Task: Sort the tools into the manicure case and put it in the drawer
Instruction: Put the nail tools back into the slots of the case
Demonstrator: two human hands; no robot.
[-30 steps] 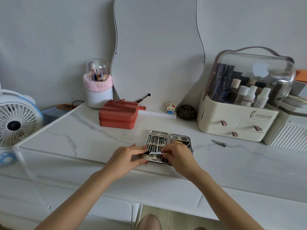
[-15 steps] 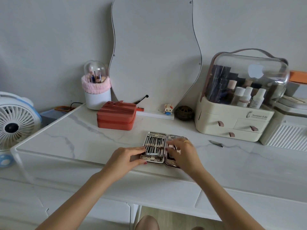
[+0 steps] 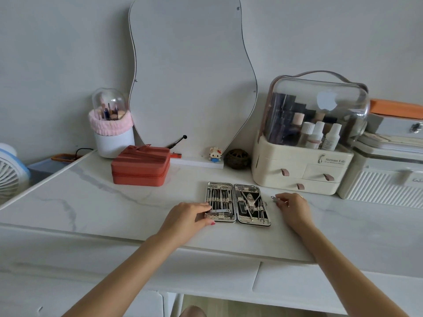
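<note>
The silver manicure case [image 3: 219, 184] lies open flat near the middle of the white marble desk [image 3: 114, 202], with several metal tools strapped in both halves. My left hand [image 3: 185, 217] rests against the case's left edge, fingers straight and thumb at its front corner. To the right of the case, my right hand [image 3: 294, 208] pinches a small metal nail clipper [image 3: 274, 198] that lies low on the desk. A closed desk drawer front [image 3: 320, 284] runs below the desk edge.
A red zip box [image 3: 140, 167] sits behind the case on the left. A cream cosmetic organiser [image 3: 297, 172] and a white ribbed box [image 3: 384, 181] stand at the back right. A wavy mirror [image 3: 190, 76], brush holder [image 3: 112, 138] and fan [image 3: 9, 175] line the back and left.
My right hand left the case and moved right to the nail clipper, closing its fingers on it. My left hand stayed at the case's left edge. The camera view shifted slightly.
</note>
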